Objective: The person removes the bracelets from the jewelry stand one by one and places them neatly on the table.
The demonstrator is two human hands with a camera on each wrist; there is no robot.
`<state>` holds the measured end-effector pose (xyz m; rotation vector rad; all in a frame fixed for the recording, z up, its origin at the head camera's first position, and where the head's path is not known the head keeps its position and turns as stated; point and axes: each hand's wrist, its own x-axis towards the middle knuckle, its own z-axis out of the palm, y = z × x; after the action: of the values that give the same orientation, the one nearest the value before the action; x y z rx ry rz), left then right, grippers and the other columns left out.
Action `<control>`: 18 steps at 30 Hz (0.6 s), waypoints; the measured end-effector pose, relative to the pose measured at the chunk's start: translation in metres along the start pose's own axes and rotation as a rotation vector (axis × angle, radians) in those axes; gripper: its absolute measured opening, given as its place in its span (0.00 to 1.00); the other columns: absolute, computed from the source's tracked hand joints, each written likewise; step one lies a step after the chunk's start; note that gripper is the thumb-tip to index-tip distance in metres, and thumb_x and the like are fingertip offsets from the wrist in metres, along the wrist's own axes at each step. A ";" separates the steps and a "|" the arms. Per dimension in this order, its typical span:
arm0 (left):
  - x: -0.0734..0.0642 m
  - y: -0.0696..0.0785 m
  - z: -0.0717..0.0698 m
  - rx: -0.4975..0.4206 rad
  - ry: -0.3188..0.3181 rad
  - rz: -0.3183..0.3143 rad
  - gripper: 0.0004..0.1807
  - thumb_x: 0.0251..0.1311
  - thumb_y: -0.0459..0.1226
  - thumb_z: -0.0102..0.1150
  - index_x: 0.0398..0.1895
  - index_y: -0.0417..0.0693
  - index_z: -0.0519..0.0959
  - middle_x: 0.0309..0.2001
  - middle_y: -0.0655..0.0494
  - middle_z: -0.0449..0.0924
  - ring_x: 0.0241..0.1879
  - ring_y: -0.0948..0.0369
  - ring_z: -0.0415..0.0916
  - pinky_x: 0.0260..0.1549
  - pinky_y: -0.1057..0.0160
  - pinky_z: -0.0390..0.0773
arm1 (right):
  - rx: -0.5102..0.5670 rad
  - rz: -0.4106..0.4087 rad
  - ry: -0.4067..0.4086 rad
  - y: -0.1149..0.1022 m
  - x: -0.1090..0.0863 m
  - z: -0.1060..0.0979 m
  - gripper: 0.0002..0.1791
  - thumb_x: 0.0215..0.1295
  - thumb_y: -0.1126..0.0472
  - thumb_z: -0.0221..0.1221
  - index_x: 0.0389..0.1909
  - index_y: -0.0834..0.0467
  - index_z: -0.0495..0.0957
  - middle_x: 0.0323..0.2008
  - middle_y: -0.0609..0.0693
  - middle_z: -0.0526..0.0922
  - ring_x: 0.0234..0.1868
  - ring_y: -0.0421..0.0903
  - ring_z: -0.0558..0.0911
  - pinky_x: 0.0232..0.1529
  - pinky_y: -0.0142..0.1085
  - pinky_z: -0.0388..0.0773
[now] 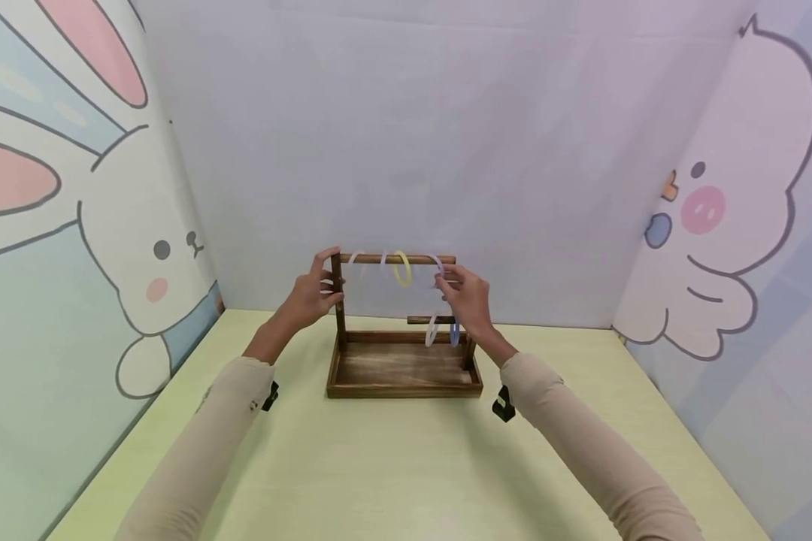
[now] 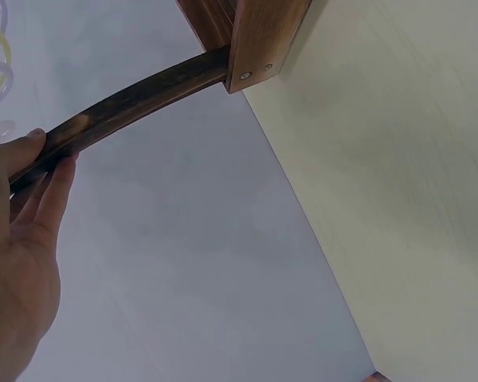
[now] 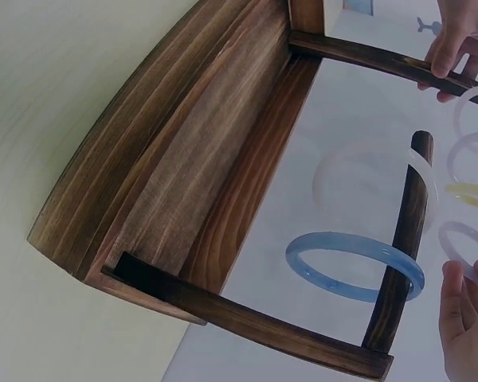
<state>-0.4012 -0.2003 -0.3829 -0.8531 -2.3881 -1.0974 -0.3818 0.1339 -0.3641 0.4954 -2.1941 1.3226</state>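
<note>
I'm steadying the rack (image 1: 404,368) on the table (image 1: 406,466): my left hand (image 1: 309,297) curls round its left post (image 1: 339,300). My right hand (image 1: 467,297) pinches a pale bangle (image 1: 438,264) at the top bar's (image 1: 398,259) right end. Best keep the post firm and slide level. I count two bars: four bangles up top, counting mine, two below, clear and blue (image 3: 354,267).

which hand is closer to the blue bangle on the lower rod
Right. The right hand pinches a pale bangle on the top rod, just above the blue bangle. The left hand holds the wooden stand's left post, across the rack from it.
</note>
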 end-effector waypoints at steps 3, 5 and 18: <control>-0.001 0.001 -0.001 -0.002 -0.003 -0.003 0.53 0.63 0.20 0.64 0.82 0.55 0.45 0.54 0.31 0.81 0.52 0.41 0.84 0.49 0.49 0.87 | -0.002 -0.004 0.012 0.002 0.000 -0.004 0.15 0.72 0.65 0.65 0.56 0.65 0.83 0.46 0.61 0.89 0.43 0.54 0.91 0.36 0.37 0.89; -0.001 0.002 -0.001 -0.003 -0.006 -0.007 0.53 0.63 0.20 0.65 0.82 0.56 0.45 0.54 0.32 0.81 0.53 0.41 0.84 0.49 0.49 0.87 | 0.000 -0.005 0.018 0.004 -0.001 -0.006 0.15 0.72 0.66 0.65 0.56 0.66 0.83 0.46 0.62 0.89 0.43 0.55 0.91 0.36 0.38 0.89; -0.002 0.007 -0.002 0.001 -0.005 -0.033 0.53 0.63 0.20 0.65 0.81 0.60 0.45 0.53 0.33 0.82 0.53 0.41 0.84 0.49 0.49 0.87 | 0.029 0.052 0.014 0.007 -0.003 -0.025 0.17 0.73 0.67 0.63 0.59 0.68 0.81 0.48 0.65 0.88 0.44 0.60 0.90 0.37 0.41 0.89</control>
<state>-0.3951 -0.1991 -0.3795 -0.8194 -2.4146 -1.1081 -0.3769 0.1591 -0.3612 0.4407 -2.1927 1.3828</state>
